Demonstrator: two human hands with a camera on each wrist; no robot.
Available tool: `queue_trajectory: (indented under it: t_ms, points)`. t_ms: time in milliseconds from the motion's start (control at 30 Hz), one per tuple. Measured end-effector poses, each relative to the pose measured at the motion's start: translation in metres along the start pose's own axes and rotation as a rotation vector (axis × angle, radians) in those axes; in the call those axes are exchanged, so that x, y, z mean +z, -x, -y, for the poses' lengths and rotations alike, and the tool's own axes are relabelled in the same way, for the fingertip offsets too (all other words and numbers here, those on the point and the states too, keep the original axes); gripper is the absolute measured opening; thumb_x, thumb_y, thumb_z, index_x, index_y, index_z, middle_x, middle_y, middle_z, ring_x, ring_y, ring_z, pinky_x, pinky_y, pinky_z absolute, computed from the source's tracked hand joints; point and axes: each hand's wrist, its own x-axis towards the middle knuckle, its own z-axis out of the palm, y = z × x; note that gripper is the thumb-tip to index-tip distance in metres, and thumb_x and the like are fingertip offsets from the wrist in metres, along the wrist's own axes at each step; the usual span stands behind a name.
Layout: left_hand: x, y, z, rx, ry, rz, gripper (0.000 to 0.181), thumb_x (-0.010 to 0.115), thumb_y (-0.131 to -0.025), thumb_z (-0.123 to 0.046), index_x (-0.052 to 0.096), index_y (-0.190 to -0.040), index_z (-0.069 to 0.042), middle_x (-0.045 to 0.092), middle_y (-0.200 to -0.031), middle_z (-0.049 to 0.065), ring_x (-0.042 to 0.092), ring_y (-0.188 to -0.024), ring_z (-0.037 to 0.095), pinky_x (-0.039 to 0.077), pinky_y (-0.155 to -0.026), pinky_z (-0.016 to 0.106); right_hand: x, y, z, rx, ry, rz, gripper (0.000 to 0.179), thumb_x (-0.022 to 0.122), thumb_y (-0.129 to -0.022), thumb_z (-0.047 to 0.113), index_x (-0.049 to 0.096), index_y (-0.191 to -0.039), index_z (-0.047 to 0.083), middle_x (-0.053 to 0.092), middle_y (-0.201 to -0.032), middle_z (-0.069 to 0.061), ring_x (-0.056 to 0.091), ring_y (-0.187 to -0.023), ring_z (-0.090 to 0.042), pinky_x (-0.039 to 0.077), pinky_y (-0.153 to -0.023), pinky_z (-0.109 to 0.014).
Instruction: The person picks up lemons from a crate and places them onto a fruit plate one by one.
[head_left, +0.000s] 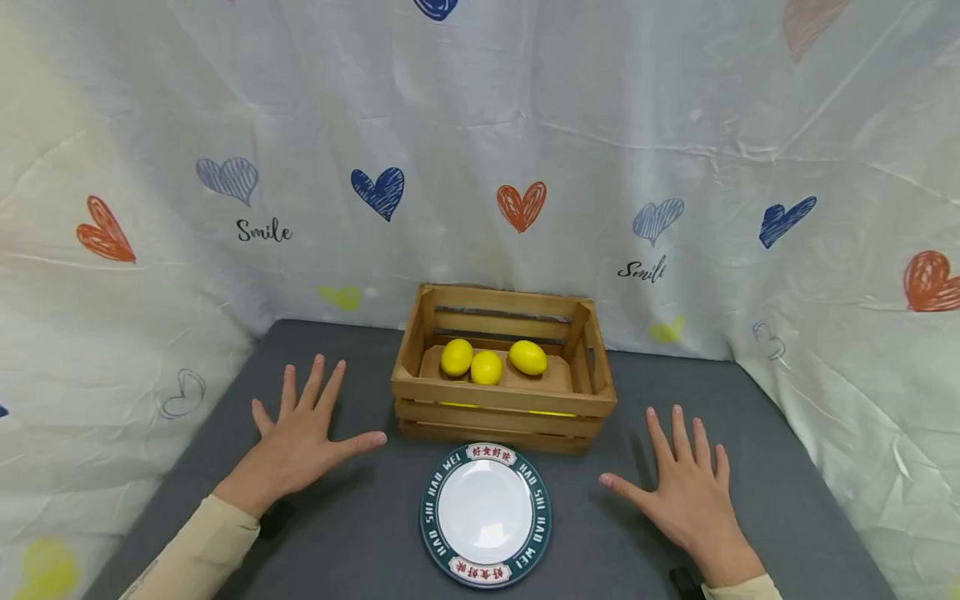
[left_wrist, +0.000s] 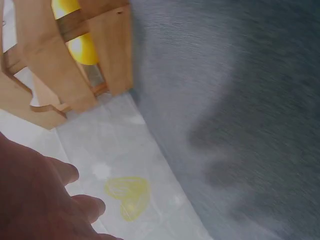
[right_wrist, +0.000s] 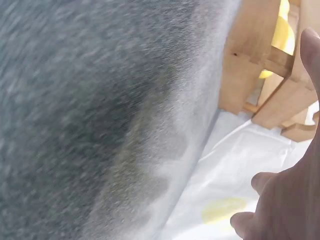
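Note:
With fingers spread wide, my left hand (head_left: 296, 454) hovers over the table to the left of a slatted wooden crate (head_left: 498, 410). My right hand (head_left: 693, 500), fingers likewise spread, is held over the table to the crate's right. Neither hand holds or touches anything. Inside the crate lie yellow lemons (head_left: 528, 357), three of them showing over the front wall, with more yellow between the slats. In front of the crate sits a round plate (head_left: 486, 510) with a white centre and a dark green lettered rim. Both wrist views catch the crate's ends and some yellow through the gaps.
A dark grey cloth covers the table (head_left: 337, 542). Behind and along both sides hangs a white curtain (head_left: 465, 108) printed with hearts and "Smile" lettering. The crate stands near the table's back edge, close to the curtain.

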Motion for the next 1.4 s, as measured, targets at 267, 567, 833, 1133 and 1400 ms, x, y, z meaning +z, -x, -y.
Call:
queue_trajectory:
  t_ms: [267,567,833,1133,1400]
  points:
    - [-0.011,-0.012,-0.017,0.068,0.428,0.14,0.096,0.05,-0.106,-0.07,-0.008,-0.174,-0.035,-0.017,-0.182,0.006,-0.016,-0.165,0.051,-0.001,-0.115,0.09,-0.011,-0.01,0.01,-0.03,-0.018,0.003,0.132,0.063,-0.083,0.09,0.007,-0.176,0.016,0.001,-0.179,-0.031,0.01,-0.16,-0.062,0.009,-0.12,-0.083]
    - [-0.012,-0.035,-0.044,0.092,0.775,0.196,0.078,0.034,-0.112,-0.065,-0.003,-0.174,-0.035,-0.005,-0.184,0.004,-0.001,-0.17,0.042,0.004,-0.126,0.08,-0.047,-0.034,0.045,-0.134,-0.062,-0.045,0.13,0.065,-0.084,0.089,0.002,-0.176,0.022,-0.001,-0.181,-0.025,0.011,-0.161,-0.059,0.012,-0.121,-0.081]
    - [0.001,-0.056,-0.056,-0.005,1.077,0.199,0.084,0.026,-0.108,-0.073,0.005,-0.176,-0.029,-0.001,-0.184,0.008,0.0,-0.17,0.036,0.008,-0.125,0.082,-0.098,-0.056,0.087,-0.283,-0.032,-0.073,0.125,0.065,-0.086,0.086,0.004,-0.176,0.025,0.0,-0.182,-0.022,0.016,-0.161,-0.059,0.018,-0.121,-0.082]
    - [0.024,-0.063,-0.065,-0.034,1.158,0.182,0.089,0.035,-0.108,-0.066,0.002,-0.176,-0.019,-0.001,-0.183,0.012,0.004,-0.169,0.04,0.007,-0.131,0.072,-0.134,-0.1,0.133,-0.47,-0.019,0.063,0.113,0.068,-0.092,0.076,0.023,-0.174,0.014,0.025,-0.178,-0.021,0.034,-0.158,-0.048,0.034,-0.125,-0.068]
    - [0.033,-0.062,-0.068,-0.073,1.17,0.212,0.086,0.04,-0.107,-0.063,0.006,-0.176,-0.023,0.002,-0.183,0.013,0.008,-0.167,0.042,0.01,-0.131,0.072,-0.135,-0.134,0.164,-0.547,0.017,0.233,0.093,0.074,-0.097,0.059,0.035,-0.171,0.017,0.038,-0.172,-0.018,0.05,-0.15,-0.042,0.044,-0.121,-0.061]
